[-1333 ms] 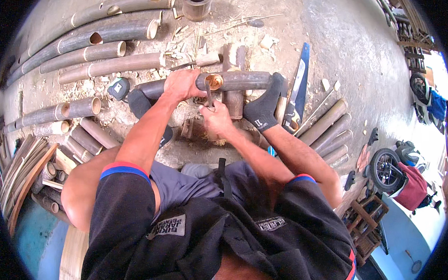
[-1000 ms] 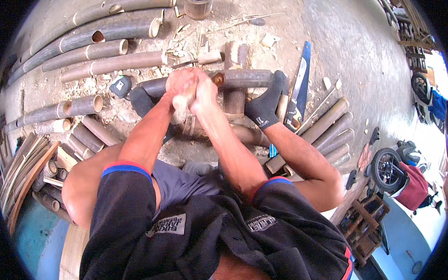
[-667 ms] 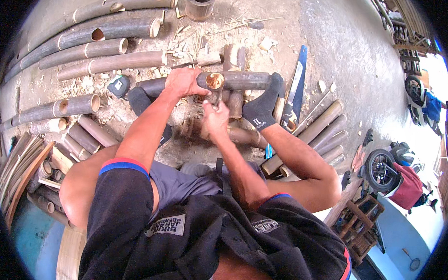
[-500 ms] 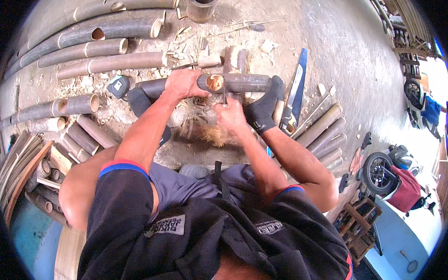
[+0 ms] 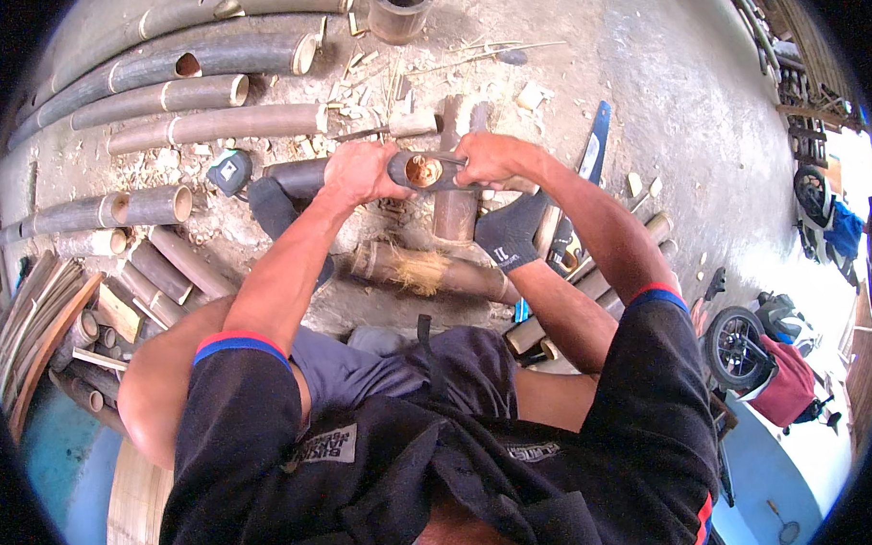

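A dark bamboo tube [image 5: 303, 177] lies crosswise before me, with a round hole [image 5: 424, 169] cut in its top. My left hand [image 5: 360, 172] is wrapped over the tube just left of the hole. At the hole's right edge my right hand [image 5: 493, 159] is closed round a thin metal tool [image 5: 451, 160], whose kind I cannot make out. Under the tube runs a shorter bamboo piece [image 5: 458, 210], pointing away from me. My socked feet, left [image 5: 272, 207] and right [image 5: 511, 229], are close to the tube's two ends.
A chisel-like tool with a pale handle [image 5: 414, 124] lies beyond the tube. A blue saw [image 5: 597, 150] is at the right, a tape measure [image 5: 229, 171] at the left. Several bamboo lengths [image 5: 215, 125] lie far left. Shavings litter the floor; a fibre-wrapped bamboo piece [image 5: 436, 271] is nearer.
My right hand has moved from the tube's near side up to the hole's right edge, and its elbow has swung outward. My left hand keeps its hold on the bamboo tube.
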Demonstrator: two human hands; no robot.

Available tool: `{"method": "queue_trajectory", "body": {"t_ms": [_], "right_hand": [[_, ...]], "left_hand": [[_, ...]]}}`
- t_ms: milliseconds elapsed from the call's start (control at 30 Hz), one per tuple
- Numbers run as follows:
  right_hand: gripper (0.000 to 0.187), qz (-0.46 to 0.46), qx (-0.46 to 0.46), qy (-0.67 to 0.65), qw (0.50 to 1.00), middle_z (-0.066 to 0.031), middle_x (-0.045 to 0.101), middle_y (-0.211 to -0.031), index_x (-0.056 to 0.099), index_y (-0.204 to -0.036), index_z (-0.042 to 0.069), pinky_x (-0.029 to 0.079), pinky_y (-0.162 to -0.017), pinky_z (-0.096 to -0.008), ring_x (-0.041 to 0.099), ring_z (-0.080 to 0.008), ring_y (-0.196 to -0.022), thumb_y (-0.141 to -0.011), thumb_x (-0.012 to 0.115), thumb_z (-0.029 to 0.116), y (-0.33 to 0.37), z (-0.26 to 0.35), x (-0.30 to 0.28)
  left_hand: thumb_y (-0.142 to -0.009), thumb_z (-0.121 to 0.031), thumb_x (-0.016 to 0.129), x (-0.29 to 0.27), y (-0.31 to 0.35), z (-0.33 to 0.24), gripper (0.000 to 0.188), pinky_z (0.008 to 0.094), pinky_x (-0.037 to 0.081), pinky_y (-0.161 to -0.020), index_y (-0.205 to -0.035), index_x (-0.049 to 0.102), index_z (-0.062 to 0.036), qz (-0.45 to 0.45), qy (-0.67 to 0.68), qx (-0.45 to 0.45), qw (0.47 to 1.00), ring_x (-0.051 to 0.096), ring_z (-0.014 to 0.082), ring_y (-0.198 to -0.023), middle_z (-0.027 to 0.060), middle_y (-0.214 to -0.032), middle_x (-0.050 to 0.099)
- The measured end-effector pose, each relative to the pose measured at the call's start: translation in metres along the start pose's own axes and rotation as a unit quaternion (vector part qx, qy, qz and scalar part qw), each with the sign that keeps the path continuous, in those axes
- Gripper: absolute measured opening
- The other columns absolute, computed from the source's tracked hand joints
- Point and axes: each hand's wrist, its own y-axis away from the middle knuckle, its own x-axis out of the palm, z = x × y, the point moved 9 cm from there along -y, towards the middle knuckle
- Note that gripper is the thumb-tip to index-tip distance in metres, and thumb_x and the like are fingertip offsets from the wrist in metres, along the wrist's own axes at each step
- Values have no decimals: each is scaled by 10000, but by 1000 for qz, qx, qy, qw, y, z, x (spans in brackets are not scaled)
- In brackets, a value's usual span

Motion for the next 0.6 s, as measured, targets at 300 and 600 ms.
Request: {"method": "queue_trajectory", "body": {"t_ms": [300,600], "right_hand": [[233,-126,-107,-324,932,-83,599,-658,622,-796,31,498,-481,-413,584,-232,-516,-874,710,232,3,10,99],[208,-115,-100,-937,314,-22,565,-709,562,-890,117,539,-577,-387,579,-190,-613,-975,622,297,-38,104,110]], "left_hand": [[-620,-671,825,4,0,4,760,462,556,-863,-1072,703,-72,-36,-31,3,999,710,350,-987,157,-1023,741],[-781,-474,712,26,-4,23,474,474,561,-858,-1039,653,-81,-49,-88,1,995,703,346,-1009,147,-1027,725]]}}
